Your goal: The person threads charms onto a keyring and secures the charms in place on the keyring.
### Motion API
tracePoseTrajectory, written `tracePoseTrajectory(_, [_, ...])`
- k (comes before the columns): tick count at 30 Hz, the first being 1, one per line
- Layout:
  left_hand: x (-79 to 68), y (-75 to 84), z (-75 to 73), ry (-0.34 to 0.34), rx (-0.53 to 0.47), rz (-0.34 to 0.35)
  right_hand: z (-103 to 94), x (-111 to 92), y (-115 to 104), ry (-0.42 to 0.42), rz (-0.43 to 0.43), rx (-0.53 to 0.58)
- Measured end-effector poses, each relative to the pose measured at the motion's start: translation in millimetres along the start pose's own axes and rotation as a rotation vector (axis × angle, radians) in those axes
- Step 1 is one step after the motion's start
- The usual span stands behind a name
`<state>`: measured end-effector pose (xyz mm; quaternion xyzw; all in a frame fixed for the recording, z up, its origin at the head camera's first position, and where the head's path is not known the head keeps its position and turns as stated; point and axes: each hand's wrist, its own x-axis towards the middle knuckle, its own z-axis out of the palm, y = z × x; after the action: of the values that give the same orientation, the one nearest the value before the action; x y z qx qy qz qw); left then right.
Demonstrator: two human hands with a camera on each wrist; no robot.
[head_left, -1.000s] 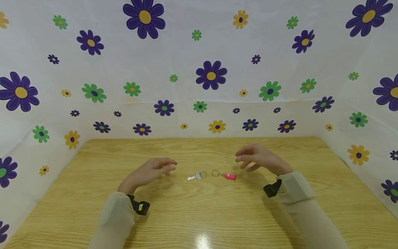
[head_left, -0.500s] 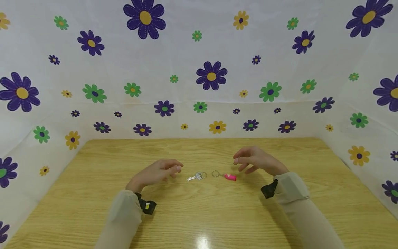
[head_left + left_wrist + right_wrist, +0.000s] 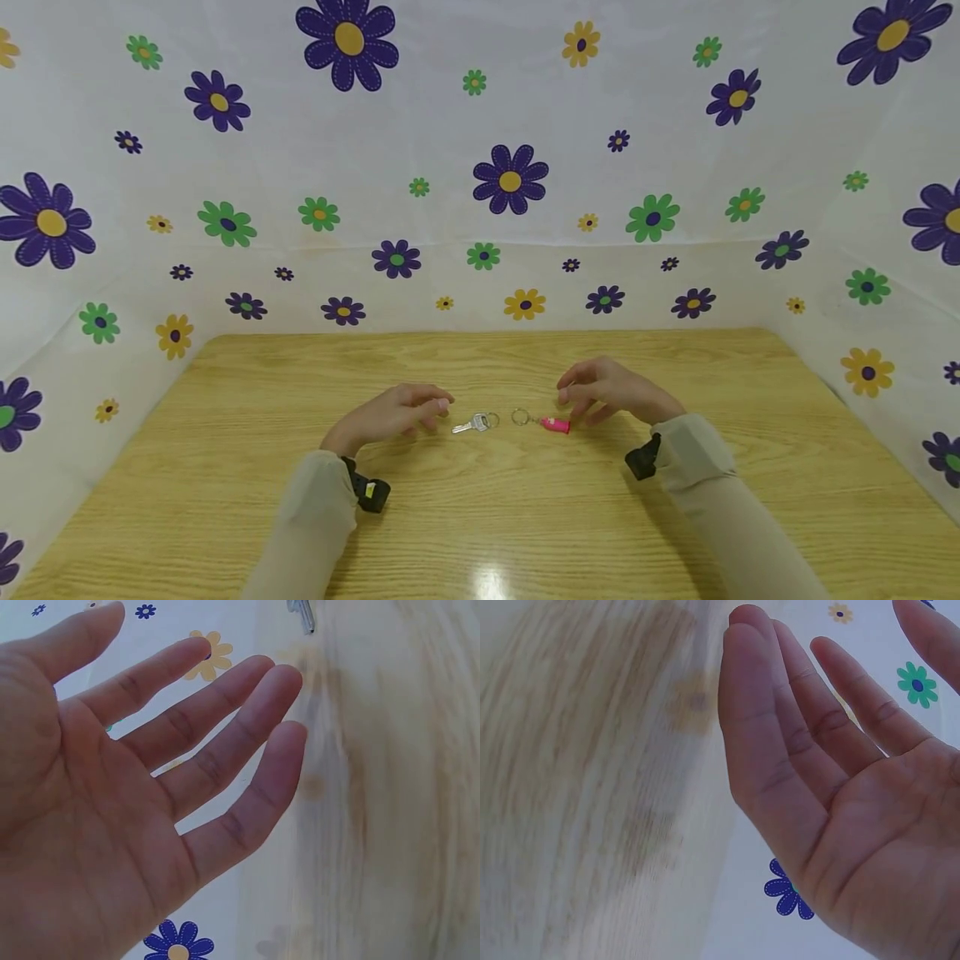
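Note:
A silver key (image 3: 471,424) with a small ring (image 3: 492,420) through its head lies flat on the table. To its right lies a pink bullet-shaped keychain (image 3: 555,425) with a short chain and a metal split ring (image 3: 520,417). My left hand (image 3: 390,413) is just left of the key, fingers spread and relaxed, holding nothing; its bare palm shows in the left wrist view, where the key's tip (image 3: 306,616) peeks in at the top. My right hand (image 3: 618,390) hovers beside the pink keychain's right end, fingers loosely bent around nothing.
The wooden table (image 3: 480,517) has a light grain and a bright reflection near its front. A white sheet (image 3: 420,125) printed with purple, green and yellow flowers walls it in at the back and both sides. Black wrist cameras (image 3: 371,493) sit over the beige sleeves (image 3: 307,517).
The left hand has moved right, closer to the key. My right hand has drifted left and slightly down toward the pink keychain. Key and keychain have stayed in place.

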<state>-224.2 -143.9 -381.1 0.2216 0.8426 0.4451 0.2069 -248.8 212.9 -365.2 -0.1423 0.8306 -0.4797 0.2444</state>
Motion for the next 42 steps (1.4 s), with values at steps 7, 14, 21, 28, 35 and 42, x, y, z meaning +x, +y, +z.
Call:
tracePoseTrajectory(7, [7.0, -1.4, 3.4, -0.007, -0.008, -0.01, 5.4, 4.9, 1.8, -0.014, 0.016, -0.018])
tracePoseTrajectory(14, [16.7, 0.7, 5.7, -0.023, -0.016, -0.022, 8.8, 7.4, 0.2, -0.007, 0.037, -0.043])
tracePoseTrajectory(21, [25.6, 1.5, 9.9, -0.008, -0.043, -0.053, 12.7, 10.7, -0.5, -0.043, 0.077, -0.039])
tracePoseTrajectory(28, [33.2, 6.7, 16.8, 0.001, -0.032, -0.11, 19.5, 16.6, 0.6, -0.054, 0.056, -0.069])
tracePoseTrajectory(35, [34.5, 11.2, 22.9, 0.018, -0.053, -0.17, 27.6, 21.6, -0.8, -0.061, 0.057, -0.065])
tracePoseTrajectory(42, [37.8, 12.6, 27.6, 0.045, 0.005, -0.149, 30.5, 19.1, -0.6, -0.027, 0.077, -0.068])
